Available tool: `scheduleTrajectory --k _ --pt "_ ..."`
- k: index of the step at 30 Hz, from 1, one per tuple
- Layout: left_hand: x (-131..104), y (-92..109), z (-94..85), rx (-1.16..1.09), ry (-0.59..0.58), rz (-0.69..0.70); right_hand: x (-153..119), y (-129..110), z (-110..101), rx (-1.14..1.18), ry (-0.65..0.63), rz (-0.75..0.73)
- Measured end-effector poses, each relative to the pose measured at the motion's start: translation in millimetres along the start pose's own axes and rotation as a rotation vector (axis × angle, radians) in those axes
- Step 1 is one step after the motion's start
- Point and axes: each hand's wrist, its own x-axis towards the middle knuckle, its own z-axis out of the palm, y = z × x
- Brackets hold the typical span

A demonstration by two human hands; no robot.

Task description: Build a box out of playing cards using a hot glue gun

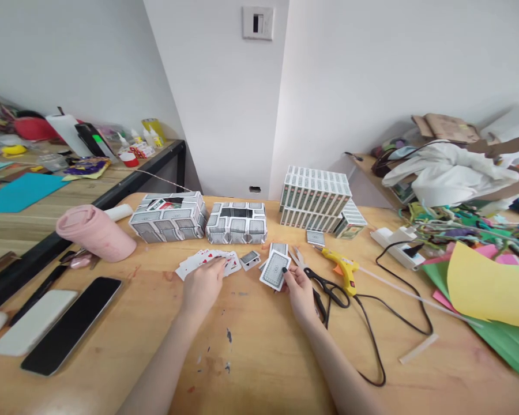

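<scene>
My left hand (pixel 204 282) reaches down onto face-up playing cards (pixel 194 262) fanned on the table; its fingertips are pressed together at the cards, and whether they grip one is hidden. My right hand (pixel 300 288) holds a playing card (pixel 275 270) with its patterned back up, the thumb on its right edge. Partly beneath that card lies another card (pixel 278 248). Between the hands is a small folded card piece (pixel 249 260). Behind them stand two boxes covered in cards, a larger one (pixel 168 222) and a smaller one (pixel 237 230), each with an opening on top.
Right of my right hand lie black scissors (pixel 328 286) and a yellow glue gun (pixel 341 265) with its cord. Stacked card packs (pixel 313 199) stand behind. A pink roll (pixel 96 233) and a black phone-like slab (pixel 73 325) lie left; coloured paper (pixel 493 285) and a power strip (pixel 398 246) lie right.
</scene>
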Motion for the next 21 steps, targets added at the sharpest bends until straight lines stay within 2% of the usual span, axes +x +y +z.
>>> scheduleTrajectory --k 4,6,8,10,13,18,21 --pt "5.6 26.5 -12.1 -0.33 0.282 0.074 1.2 0.5 17.3 0.059 -0.019 0.033" --pt "5.2 47.5 -6.8 -0.392 0.33 0.139 1.2 1.7 27.1 0.085 -0.055 0.047" --pt "1.6 66.8 6.8 -0.407 0.314 0.164 1.8 3.7 32.9 0.159 -0.096 0.086" --pt "-3.8 79.3 23.4 -0.414 0.244 0.192 3.7 5.9 33.3 0.271 -0.12 0.15" --pt "-11.0 82.7 41.5 -0.39 0.14 0.235 8.0 7.5 28.0 0.365 -0.12 0.22" --pt "-14.0 72.7 45.9 -0.425 0.103 0.283 10.2 5.6 26.0 0.389 -0.118 0.235" --pt "-13.8 70.4 44.7 -0.474 0.172 0.235 9.3 3.8 28.9 0.394 -0.155 0.225"
